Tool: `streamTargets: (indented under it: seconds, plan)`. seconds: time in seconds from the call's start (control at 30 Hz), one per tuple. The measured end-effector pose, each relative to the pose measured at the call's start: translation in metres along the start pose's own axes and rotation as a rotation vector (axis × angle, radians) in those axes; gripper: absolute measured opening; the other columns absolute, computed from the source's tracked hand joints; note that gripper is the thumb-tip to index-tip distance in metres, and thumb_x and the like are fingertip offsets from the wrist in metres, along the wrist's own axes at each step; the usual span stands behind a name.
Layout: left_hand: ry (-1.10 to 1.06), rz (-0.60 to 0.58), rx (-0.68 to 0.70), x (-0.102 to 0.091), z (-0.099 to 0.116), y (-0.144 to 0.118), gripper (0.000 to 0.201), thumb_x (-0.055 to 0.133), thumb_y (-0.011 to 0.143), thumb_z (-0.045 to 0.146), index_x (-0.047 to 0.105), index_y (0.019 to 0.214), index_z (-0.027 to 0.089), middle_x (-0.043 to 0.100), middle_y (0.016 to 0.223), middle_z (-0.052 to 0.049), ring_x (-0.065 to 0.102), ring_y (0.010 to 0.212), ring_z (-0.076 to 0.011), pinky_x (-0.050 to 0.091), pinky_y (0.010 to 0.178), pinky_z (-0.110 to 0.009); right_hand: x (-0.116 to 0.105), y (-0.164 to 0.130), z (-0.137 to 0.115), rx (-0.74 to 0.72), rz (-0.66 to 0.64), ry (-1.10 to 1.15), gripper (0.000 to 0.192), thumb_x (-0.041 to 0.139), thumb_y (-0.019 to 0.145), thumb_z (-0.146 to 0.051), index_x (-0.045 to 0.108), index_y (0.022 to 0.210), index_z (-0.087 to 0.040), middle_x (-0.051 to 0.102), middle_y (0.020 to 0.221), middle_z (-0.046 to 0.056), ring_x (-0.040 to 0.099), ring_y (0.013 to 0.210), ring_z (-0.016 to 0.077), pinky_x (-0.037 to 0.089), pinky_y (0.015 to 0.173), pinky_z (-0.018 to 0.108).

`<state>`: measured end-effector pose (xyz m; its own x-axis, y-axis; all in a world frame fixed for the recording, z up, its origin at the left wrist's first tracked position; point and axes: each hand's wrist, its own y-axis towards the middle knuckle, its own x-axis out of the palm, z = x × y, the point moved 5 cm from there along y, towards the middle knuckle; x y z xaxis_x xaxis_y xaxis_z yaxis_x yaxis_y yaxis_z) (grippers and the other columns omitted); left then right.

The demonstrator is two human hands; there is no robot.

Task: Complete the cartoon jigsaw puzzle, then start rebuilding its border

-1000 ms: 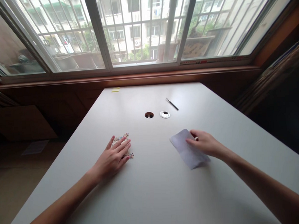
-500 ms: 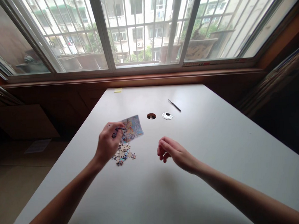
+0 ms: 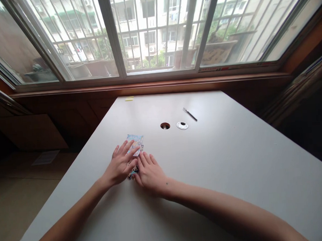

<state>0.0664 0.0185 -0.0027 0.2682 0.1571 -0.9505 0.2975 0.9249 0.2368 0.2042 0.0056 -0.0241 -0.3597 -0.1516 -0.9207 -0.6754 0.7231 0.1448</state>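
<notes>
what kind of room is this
Most likely a room in a flat or a small office. A plain white desk with a cable hole stands against a wide barred window facing apartment blocks; a pen lies on it.

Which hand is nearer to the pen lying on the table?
Right. The right hand lies flat beside the puzzle pieces, short of the pen; the left hand rests farther left on the picture card.

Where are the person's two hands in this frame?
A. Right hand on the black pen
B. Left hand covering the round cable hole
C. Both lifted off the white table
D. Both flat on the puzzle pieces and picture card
D: the left hand and right hand lie side by side, flat over the small pile of jigsaw puzzle pieces and the colourful picture card.
</notes>
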Motion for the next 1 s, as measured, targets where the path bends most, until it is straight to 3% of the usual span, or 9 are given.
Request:
streamTargets:
  seconds: [0.13, 0.27, 0.5, 0.7, 0.83, 0.93, 1.0]
  plan:
    - [0.085, -0.039, 0.05, 0.011, -0.004, 0.002, 0.049, 0.035, 0.102, 0.036, 0.033, 0.152, 0.037, 0.024, 0.163, -0.001, 0.021, 0.15, -0.0285, 0.014, 0.12, -0.053, 0.008, 0.016, -0.015, 0.017, -0.004, 0.027, 0.067, 0.041, 0.096, -0.04, 0.037, 0.145, 0.006, 0.027, 0.156, 0.028, 0.018, 0.148, 0.0407, 0.02, 0.119, 0.059]
    - [0.128, -0.005, 0.066, 0.007, 0.002, 0.001, 0.049, 0.033, 0.103, 0.038, 0.036, 0.152, 0.031, 0.027, 0.162, -0.003, 0.023, 0.15, -0.0279, 0.013, 0.121, -0.049, -0.009, -0.003, -0.01, -0.02, 0.007, 0.05, 0.065, 0.037, 0.099, -0.039, 0.036, 0.147, 0.005, 0.026, 0.157, 0.028, 0.02, 0.149, 0.0376, 0.026, 0.118, 0.055]
    - [0.185, -0.042, 0.178, 0.024, 0.056, 0.013, 0.069, 0.039, 0.098, 0.057, 0.034, 0.153, 0.015, 0.027, 0.16, -0.013, 0.02, 0.15, -0.0309, 0.006, 0.123, -0.051, -0.044, -0.061, 0.057, 0.01, 0.004, -0.098, 0.054, 0.04, 0.096, -0.027, 0.044, 0.145, -0.004, 0.038, 0.154, 0.02, 0.032, 0.146, 0.0309, 0.029, 0.12, 0.049]
    - [0.214, 0.004, 0.079, 0.029, 0.032, 0.016, 0.051, 0.035, 0.102, 0.038, 0.042, 0.148, 0.018, 0.04, 0.154, -0.013, 0.037, 0.144, -0.0301, 0.002, 0.122, -0.057, -0.073, -0.127, 0.124, 0.128, 0.024, -0.213, 0.054, 0.038, 0.099, -0.033, 0.041, 0.149, -0.013, 0.033, 0.159, 0.013, 0.027, 0.148, 0.0302, 0.032, 0.118, 0.051]
    - [0.224, 0.023, 0.07, 0.022, 0.02, 0.012, 0.046, 0.033, 0.102, 0.032, 0.046, 0.145, 0.022, 0.045, 0.152, -0.01, 0.04, 0.142, -0.0293, 0.002, 0.122, -0.059, -0.079, -0.156, 0.149, 0.214, 0.058, -0.24, 0.054, 0.036, 0.101, -0.036, 0.039, 0.15, -0.015, 0.033, 0.159, 0.012, 0.03, 0.147, 0.0289, 0.034, 0.118, 0.05]
    - [0.23, 0.041, 0.075, 0.014, 0.032, 0.012, 0.046, 0.032, 0.103, 0.031, 0.046, 0.145, 0.02, 0.043, 0.153, -0.011, 0.038, 0.143, -0.0292, 0.002, 0.122, -0.059, -0.079, -0.158, 0.15, 0.235, 0.072, -0.23, 0.055, 0.038, 0.1, -0.036, 0.04, 0.15, -0.015, 0.035, 0.158, 0.012, 0.032, 0.146, 0.0285, 0.034, 0.118, 0.05]
    - [0.219, 0.045, 0.108, 0.007, 0.051, 0.01, 0.047, 0.034, 0.103, 0.032, 0.045, 0.146, 0.018, 0.042, 0.154, -0.012, 0.036, 0.144, -0.0291, 0.003, 0.123, -0.057, -0.083, -0.156, 0.144, 0.236, 0.076, -0.218, 0.057, 0.039, 0.098, -0.037, 0.039, 0.15, -0.015, 0.035, 0.157, 0.012, 0.032, 0.146, 0.0291, 0.035, 0.117, 0.051]
